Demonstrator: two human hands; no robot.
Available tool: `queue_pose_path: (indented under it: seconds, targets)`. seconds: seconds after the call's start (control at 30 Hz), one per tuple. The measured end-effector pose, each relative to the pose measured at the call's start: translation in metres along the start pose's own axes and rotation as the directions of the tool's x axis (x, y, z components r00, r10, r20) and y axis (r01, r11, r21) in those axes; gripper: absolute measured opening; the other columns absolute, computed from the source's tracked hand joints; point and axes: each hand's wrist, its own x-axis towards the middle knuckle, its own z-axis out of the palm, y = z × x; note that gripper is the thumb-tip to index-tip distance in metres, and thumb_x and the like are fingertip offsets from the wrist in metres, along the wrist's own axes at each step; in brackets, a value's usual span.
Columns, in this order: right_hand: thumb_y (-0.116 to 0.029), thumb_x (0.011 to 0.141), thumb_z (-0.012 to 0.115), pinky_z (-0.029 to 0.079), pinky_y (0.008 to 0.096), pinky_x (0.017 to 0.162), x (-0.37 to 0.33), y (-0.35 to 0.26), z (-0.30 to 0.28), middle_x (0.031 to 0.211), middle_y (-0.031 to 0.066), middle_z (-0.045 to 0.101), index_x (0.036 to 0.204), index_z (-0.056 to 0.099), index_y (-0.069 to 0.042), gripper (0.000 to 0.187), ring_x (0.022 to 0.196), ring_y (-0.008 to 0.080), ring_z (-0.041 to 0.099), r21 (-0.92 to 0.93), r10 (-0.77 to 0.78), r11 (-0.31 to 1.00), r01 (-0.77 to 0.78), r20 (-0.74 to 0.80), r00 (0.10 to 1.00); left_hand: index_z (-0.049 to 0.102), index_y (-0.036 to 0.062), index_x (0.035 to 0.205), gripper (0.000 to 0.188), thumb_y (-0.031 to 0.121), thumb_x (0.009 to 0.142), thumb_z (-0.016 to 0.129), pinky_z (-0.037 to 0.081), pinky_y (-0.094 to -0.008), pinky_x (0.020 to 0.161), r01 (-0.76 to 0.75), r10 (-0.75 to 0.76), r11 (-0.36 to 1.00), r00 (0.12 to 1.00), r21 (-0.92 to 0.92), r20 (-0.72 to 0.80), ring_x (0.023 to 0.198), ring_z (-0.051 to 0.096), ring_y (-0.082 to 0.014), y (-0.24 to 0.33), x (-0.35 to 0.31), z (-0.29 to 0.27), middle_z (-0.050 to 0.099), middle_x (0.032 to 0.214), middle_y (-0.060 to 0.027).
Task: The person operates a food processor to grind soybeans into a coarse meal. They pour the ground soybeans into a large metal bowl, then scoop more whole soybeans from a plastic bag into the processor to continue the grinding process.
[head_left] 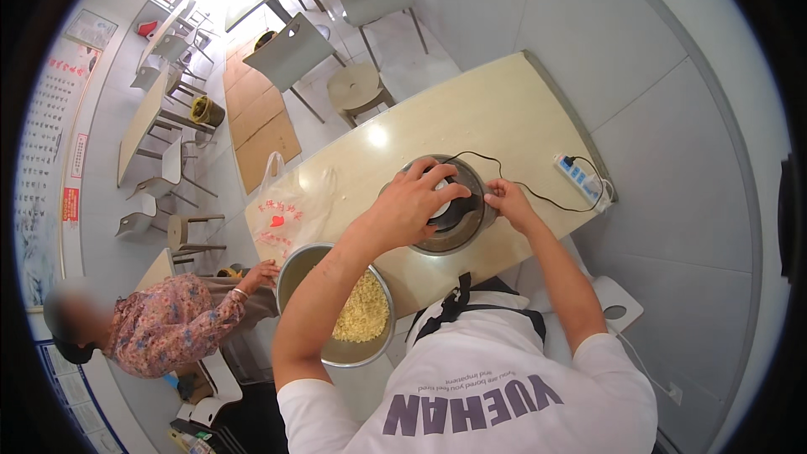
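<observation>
A round electric food chopper (455,241) with a dark top and black cord stands on the pale table. My left hand (420,202) grips its top from above, fingers curved around it. At the chopper's right rim, my right hand (509,205) has thumb and fingers pinched together. Under my left forearm is a large metal bowl (291,273), partly hidden by that arm, with finely chopped yellow pieces (364,311) inside. Another person's hand (260,276) is at the bowl's left rim. What the chopper contains is hidden by my hands and its top.
The chopper's cord runs right to a power strip (580,178) at the table's right end, by the wall. A clear plastic bag (290,210) lies on the table's left part. A stool (359,88) and chairs (296,57) stand beyond. The other person (172,319) is at left.
</observation>
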Motion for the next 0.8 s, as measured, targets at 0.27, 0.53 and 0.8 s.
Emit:
queue_pose_path:
  seconds: [0.27,0.53,0.8]
  targets:
    - [-0.002,0.092,0.063,0.047,0.0234,0.066,-0.005,0.029,0.017,0.092,0.0021,0.065,0.115,0.059,0.003,0.024,0.078,0.0084,0.058,0.082,-0.101,0.99,0.117,-0.182,0.978,0.053,0.0171,0.131,0.071,0.006,0.066,0.082,0.033,-0.0523,0.112,-0.098,0.086,0.978,0.994,0.182,0.074,0.14,0.032,-0.0377,0.0,0.005,-0.002,0.045,0.142,-0.0092]
    - [-0.001,0.091,0.064,0.047,0.0227,0.07,-0.02,0.068,0.049,0.094,0.0029,0.064,0.116,0.059,0.003,0.026,0.08,0.0086,0.058,0.153,-0.155,0.957,0.245,-0.442,0.884,0.055,0.0057,0.128,0.063,0.031,0.075,0.079,0.048,-0.048,0.086,0.478,-0.461,0.873,0.742,-0.098,-0.486,0.108,0.053,-0.0383,0.025,0.02,0.051,0.054,0.124,-0.0174]
    - [-0.004,0.093,0.062,0.052,0.0262,0.065,-0.053,0.043,0.065,0.093,0.0022,0.06,0.114,0.055,-0.003,0.022,0.078,0.0109,0.058,0.397,0.068,0.913,0.091,-0.368,0.927,0.059,0.0063,0.123,0.062,0.024,0.068,0.08,0.048,-0.0432,0.086,0.077,-0.085,0.996,0.91,-0.038,-0.406,0.105,0.055,-0.0336,-0.012,0.023,0.028,0.058,0.115,-0.013]
